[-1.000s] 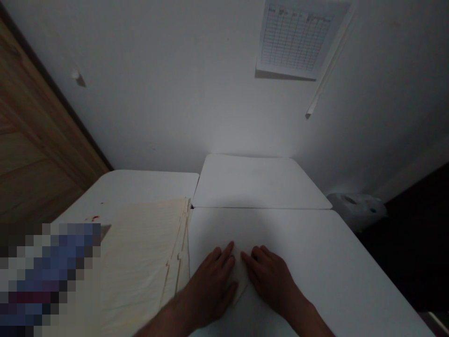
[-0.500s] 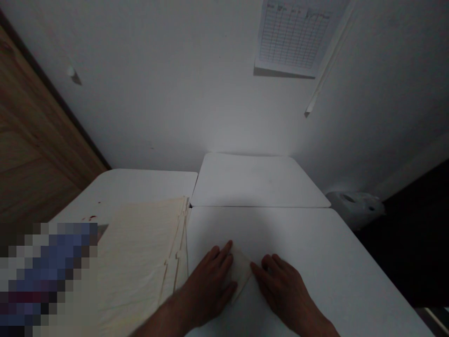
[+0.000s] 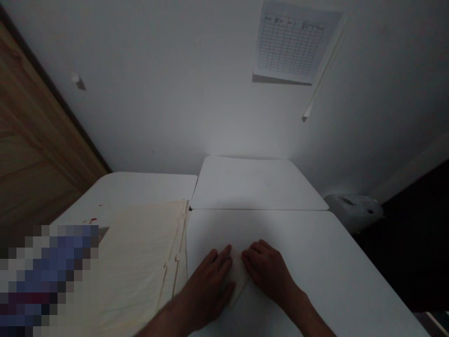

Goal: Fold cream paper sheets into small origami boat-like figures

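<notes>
Right hand (image 3: 268, 269) has slid inward since the earlier frame, fingers now at the folded cream sheet (image 3: 239, 276); left hand (image 3: 206, 285) lies flat against its other side, neither gripping. Sheet on white tabletop (image 3: 298, 262), corner toward the person, long axis hidden; cream stack (image 3: 140, 262) at left.

Folded sheet (image 3: 237, 276) on table (image 3: 333, 267) at lower centre; stacked sheets (image 3: 140, 252) to its left; second table (image 3: 256, 185) behind; wall chart (image 3: 291, 44) at upper right.
</notes>
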The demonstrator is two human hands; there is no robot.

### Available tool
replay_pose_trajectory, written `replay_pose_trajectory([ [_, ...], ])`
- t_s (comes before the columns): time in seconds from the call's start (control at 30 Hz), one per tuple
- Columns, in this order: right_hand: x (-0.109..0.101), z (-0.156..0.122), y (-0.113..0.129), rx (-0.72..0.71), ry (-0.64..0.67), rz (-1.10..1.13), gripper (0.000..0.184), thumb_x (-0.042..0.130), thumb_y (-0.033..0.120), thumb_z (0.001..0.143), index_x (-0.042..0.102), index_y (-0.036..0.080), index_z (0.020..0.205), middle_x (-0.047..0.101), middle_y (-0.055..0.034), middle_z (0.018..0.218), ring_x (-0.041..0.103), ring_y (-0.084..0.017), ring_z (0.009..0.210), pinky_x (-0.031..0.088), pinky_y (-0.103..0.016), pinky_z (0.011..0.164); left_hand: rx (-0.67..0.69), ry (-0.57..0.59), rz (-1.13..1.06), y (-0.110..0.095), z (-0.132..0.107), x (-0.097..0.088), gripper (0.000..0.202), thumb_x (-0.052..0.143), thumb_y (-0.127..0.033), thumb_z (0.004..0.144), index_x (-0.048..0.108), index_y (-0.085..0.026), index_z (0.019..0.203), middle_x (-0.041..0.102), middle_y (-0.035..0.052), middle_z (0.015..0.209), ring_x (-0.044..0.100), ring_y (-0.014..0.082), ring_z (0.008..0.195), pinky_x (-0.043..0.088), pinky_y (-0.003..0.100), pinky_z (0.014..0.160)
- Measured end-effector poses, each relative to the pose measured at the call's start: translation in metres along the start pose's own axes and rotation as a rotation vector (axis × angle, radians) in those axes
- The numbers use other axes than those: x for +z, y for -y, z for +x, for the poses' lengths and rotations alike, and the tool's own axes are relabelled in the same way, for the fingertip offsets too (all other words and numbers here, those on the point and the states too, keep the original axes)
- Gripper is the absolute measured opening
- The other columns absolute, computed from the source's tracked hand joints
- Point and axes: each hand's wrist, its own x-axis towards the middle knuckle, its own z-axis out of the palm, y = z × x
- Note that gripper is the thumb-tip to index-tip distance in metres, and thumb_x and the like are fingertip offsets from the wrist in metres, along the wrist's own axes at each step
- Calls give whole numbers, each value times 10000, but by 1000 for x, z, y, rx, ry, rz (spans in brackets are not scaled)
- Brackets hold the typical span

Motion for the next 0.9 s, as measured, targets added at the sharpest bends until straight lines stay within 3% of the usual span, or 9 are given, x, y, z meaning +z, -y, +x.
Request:
replay_pose_trajectory([
  [0.13,0,18,2,-82,61,-14,162,493,187,926,615,246,1014,594,-27,902,527,-163,876,424,-253,758,-1,-15,15,-1,-2,2,481,528,-190,844,419,-135,1310,419,156,1412,441,328,1237,419,507,989],
  [0.37,-3,22,8,-121,129,-95,311,488,164,913,536,254,1207,569,-58,961,511,-183,925,416,-276,773,0,-48,33,-2,-3,7,445,505,-216,865,432,-136,1297,433,158,1401,435,317,1248,417,494,988],
  [0.63,3,21,7,-101,138,-134,366,499,194,921,486,272,1279,565,-61,999,509,-197,919,423,-293,774,-18,-83,169,-6,-10,16,400,470,-243,886,482,-102,1260,537,184,1305,517,321,1183,439,481,952],
  [0.9,3,20,7,-97,133,-134,379,509,199,916,489,274,1287,562,-66,997,506,-199,931,428,-299,785,-27,-153,321,-13,-30,12,407,465,-219,847,516,-64,1220,568,205,1267,601,309,1073,491,429,893],
])
